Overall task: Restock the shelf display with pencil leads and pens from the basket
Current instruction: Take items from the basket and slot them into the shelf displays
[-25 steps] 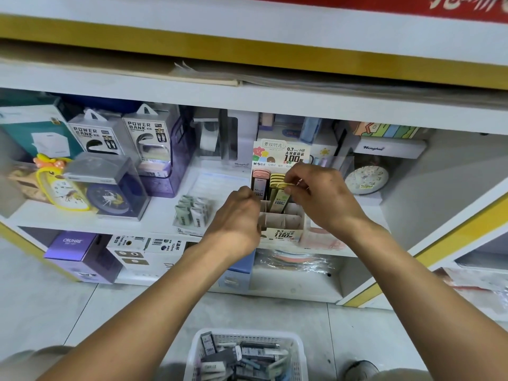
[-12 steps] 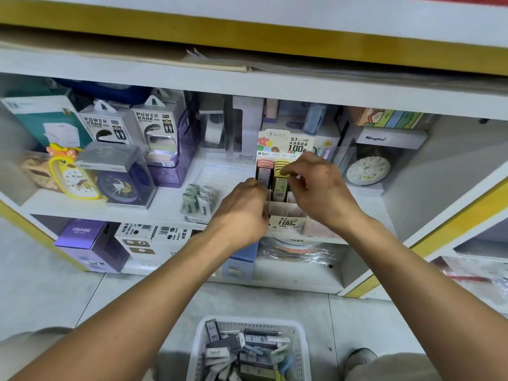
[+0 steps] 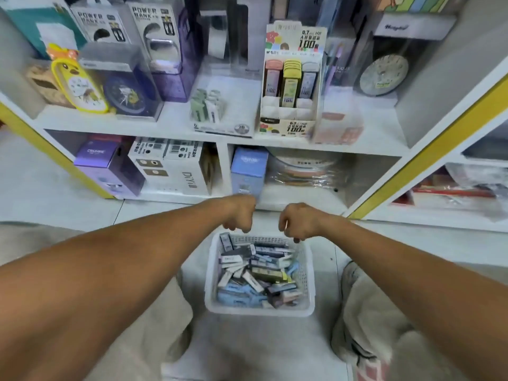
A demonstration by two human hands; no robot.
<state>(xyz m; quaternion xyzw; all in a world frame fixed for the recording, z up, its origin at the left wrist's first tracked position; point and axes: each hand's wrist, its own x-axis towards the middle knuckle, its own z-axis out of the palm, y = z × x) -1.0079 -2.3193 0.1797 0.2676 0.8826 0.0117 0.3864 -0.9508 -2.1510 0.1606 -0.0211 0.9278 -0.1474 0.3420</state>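
Observation:
A white plastic basket (image 3: pixel 309 273) stands on the floor between my knees, filled with several small pencil-lead boxes (image 3: pixel 257 273). On the shelf above stands a cardboard lead display (image 3: pixel 291 111) holding pink, yellow and lilac lead cases (image 3: pixel 290 86) in its back row; its front slots look bare. My left hand (image 3: pixel 240 213) hovers over the basket's far left corner, fingers curled down. My right hand (image 3: pixel 298 222) hovers over the far right side, fingers also curled. Neither hand visibly holds anything.
Left of the display sit a small pack of green and white items (image 3: pixel 209 105), boxed alarm clocks (image 3: pixel 121 86) and power banks (image 3: pixel 159 34). A round clock (image 3: pixel 383 74) stands to the right. Boxes (image 3: pixel 167 163) fill the lower shelf. A yellow-edged shelf frame (image 3: pixel 428 152) runs diagonally at right.
Both hands have left the lead display on the shelf and dropped down to just above the basket. The camera has tilted downward, showing the whole basket.

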